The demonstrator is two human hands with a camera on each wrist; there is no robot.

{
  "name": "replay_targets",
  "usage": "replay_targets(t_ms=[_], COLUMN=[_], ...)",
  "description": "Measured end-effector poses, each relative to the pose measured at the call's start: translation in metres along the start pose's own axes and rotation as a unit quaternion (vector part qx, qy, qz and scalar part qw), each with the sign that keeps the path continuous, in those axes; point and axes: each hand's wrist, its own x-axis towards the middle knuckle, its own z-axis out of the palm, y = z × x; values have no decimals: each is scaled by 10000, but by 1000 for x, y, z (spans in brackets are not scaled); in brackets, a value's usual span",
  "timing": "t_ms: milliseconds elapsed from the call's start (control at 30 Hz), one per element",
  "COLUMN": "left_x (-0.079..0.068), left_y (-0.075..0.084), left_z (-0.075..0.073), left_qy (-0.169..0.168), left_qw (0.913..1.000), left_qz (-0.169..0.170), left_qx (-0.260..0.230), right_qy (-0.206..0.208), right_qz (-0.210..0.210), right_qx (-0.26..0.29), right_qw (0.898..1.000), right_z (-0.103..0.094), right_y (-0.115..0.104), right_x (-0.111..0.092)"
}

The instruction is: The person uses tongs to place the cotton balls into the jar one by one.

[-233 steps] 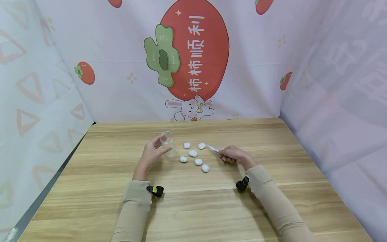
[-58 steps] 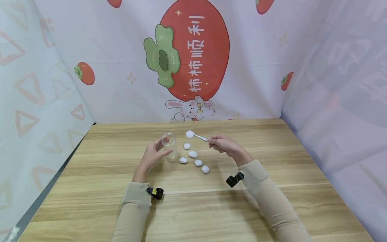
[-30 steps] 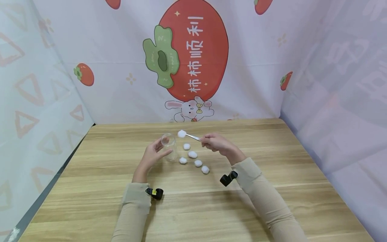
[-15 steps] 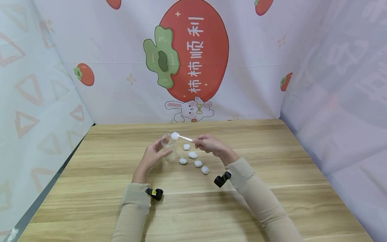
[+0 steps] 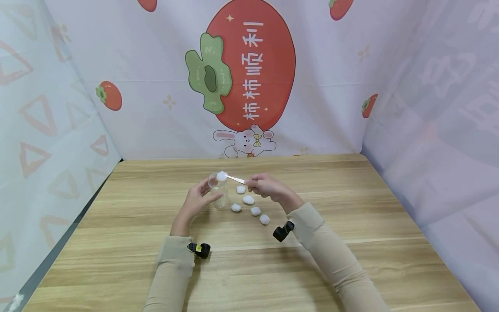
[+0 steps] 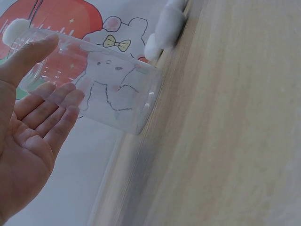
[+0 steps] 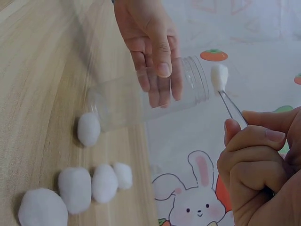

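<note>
A clear jar [image 7: 127, 99] without a lid stands upright on the table, and nothing shows inside it. My left hand [image 5: 198, 198] holds it near the top, thumb on one side and fingers on the other, as the left wrist view shows. My right hand [image 5: 267, 186] pinches a pair of metal tweezers [image 5: 236, 179]. Between their tips sits a white cotton ball [image 7: 219, 77], just above the jar's mouth. Several more cotton balls [image 5: 248, 199] lie on the table to the right of the jar, the nearest one [image 7: 89, 129] close to its base.
The wooden table [image 5: 241, 277] ends at a white cloth backdrop [image 5: 156, 121] printed with persimmons and a rabbit. More cloth hangs along the left and right sides. A small black camera [image 5: 200, 249] is strapped to each wrist.
The right hand has lifted one cotton ball off the table with the tweezers and carried it left to the jar's mouth. The left hand has stayed at the jar.
</note>
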Motion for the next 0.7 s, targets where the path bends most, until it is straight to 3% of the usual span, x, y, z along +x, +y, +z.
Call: replay_targets(t_ms=[333, 567, 700], left_x=[1, 16, 18], left_y=[-2, -29, -34], left_z=[0, 1, 1], left_qy=[28, 127, 176], left_qw=[10000, 9999, 9998], left_qz=[-20, 50, 126], left_qx=[26, -14, -15], right_qy=[-41, -62, -116], right_qz=[-27, -31, -11], right_qx=[-20, -61, -76], right_qw=[10000, 10000, 9999], right_z=[5, 6, 6], right_y=[2, 2, 1], right_x=[6, 7, 8])
